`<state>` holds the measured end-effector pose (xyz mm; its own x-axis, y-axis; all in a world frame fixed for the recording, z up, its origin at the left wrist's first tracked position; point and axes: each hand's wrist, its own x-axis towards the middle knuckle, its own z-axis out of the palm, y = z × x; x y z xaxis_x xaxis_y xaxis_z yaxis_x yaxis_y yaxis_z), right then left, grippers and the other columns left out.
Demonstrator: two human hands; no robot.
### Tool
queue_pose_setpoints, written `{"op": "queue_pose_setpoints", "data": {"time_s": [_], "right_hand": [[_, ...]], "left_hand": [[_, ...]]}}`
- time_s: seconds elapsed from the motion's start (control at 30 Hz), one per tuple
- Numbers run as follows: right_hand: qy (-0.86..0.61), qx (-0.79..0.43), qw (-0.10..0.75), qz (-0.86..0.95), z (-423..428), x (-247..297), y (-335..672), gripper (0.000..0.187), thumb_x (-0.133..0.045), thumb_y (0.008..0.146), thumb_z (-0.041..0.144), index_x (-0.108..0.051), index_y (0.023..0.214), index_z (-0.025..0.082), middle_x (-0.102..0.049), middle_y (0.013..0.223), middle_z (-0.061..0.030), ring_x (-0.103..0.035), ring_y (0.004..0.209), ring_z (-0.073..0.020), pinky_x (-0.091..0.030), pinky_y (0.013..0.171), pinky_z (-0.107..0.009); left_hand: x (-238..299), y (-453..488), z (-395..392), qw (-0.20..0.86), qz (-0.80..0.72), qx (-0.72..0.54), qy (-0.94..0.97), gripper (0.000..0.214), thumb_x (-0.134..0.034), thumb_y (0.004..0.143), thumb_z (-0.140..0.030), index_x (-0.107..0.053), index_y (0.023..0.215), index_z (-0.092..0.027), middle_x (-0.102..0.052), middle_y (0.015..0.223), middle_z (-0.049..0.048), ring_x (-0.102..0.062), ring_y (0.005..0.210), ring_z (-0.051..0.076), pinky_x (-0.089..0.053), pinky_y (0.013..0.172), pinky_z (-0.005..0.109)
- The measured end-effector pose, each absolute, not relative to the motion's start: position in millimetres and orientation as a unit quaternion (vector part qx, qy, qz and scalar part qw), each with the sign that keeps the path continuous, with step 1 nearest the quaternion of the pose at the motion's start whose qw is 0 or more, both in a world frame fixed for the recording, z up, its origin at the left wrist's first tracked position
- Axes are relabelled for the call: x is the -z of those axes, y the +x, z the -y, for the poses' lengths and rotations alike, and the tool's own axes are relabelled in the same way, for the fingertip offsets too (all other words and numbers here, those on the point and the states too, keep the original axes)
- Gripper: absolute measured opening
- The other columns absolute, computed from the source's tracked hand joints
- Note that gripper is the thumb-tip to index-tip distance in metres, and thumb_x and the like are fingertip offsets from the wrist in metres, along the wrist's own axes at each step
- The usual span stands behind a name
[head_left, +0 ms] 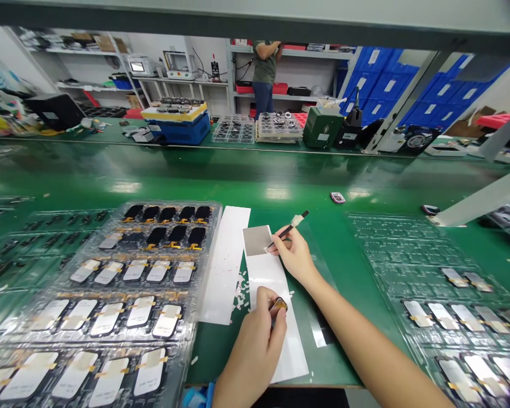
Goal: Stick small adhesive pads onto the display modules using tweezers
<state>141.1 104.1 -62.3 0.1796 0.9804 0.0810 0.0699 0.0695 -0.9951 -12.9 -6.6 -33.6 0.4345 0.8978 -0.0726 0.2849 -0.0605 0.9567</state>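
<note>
A black pen-like tool (287,230) is held in the right hand (295,255), and its tip is set at the edge of a gray square sheet (256,240). The sheet is laid on a long white strip (267,277). A small amber piece (280,304) is pinched in the left hand (250,351). A second white strip (225,263) is laid just beside the first, and small white bits (240,294) are seen between them. Flat screens are packed in a clear tray (204,272) on the left and a clear tray (391,243) on the right. Both trays are set on a green bench (280,181). Far back, a person (263,73) is seen standing by white shelves (306,96).
</note>
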Motion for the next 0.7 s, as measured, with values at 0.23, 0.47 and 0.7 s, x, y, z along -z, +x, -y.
{"op": "queue_pose_setpoints", "data": {"time_s": [0.23,0.47,0.7], "right_hand": [[-0.510,-0.423,0.564,0.493,-100.8,53.2,136.3,0.037,-0.075,0.083,0.050,-0.057,0.088,0.019,-0.064,0.072,0.0008,-0.068,0.067,-0.0166,-0.059,0.066,-0.032],[-0.468,-0.445,0.599,0.473,-85.8,-4.7,139.6,0.045,-0.079,0.073,0.056,-0.053,0.085,0.021,-0.066,0.075,0.0007,-0.072,0.068,-0.0178,-0.061,0.062,-0.029],[-0.462,-0.351,0.677,0.453,-2.5,-39.4,134.1,0.014,-0.076,0.086,0.026,-0.064,0.083,0.019,-0.066,0.078,-0.0002,-0.073,0.063,-0.0151,-0.064,0.060,-0.023]], "left_hand": [[33.4,-10.4,7.2,0.533,-0.451,-0.306,0.647,0.010,-0.036,0.103,-0.028,-0.039,0.094,-0.024,-0.049,0.069,-0.0028,-0.048,0.061,0.018,-0.026,0.056,0.029],[29.4,-12.6,7.1,0.597,-0.432,-0.351,0.578,0.020,-0.045,0.103,-0.039,-0.040,0.090,-0.024,-0.064,0.074,0.0003,-0.047,0.053,0.012,-0.033,0.053,0.025],[20.5,-13.4,6.4,0.697,-0.368,-0.418,0.452,0.034,-0.057,0.098,-0.051,-0.037,0.099,-0.024,-0.074,0.079,0.0033,-0.042,0.046,0.006,-0.033,0.050,0.021]]}}
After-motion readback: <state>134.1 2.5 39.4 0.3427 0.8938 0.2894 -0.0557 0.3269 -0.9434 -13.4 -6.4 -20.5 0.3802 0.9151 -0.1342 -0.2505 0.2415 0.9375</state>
